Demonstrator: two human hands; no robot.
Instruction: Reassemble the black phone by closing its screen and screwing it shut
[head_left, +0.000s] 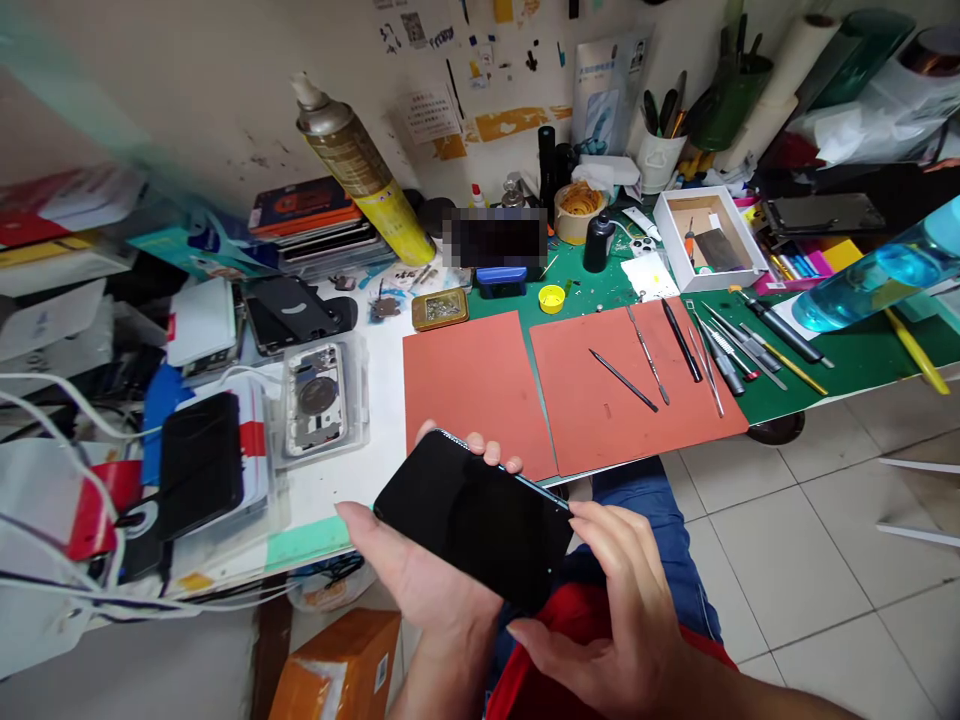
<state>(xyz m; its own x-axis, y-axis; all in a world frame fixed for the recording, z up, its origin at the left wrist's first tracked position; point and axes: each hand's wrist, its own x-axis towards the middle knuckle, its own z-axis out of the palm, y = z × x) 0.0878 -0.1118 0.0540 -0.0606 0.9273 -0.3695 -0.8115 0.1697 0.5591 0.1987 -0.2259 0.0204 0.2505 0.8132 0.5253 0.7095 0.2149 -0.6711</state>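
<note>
Two hands: your left hand [420, 565] cups it, your right hand [611, 610] grips its edge
Phone: glossy black smartphone [472, 520], flat slab, rounded corners, held over your lap
Nearby: matte red-orange rubber mat [476, 385]

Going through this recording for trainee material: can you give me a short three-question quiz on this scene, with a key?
1. Which hand cradles the black glass-fronted smartphone from beneath?
2. True or false: thin steel pry tools lie on the right-hand salmon-red rubber mat.
3. What lies in the clear plastic tray left of the hands?

Key: 1. The left hand. 2. True. 3. An opened phone rear housing.
</note>
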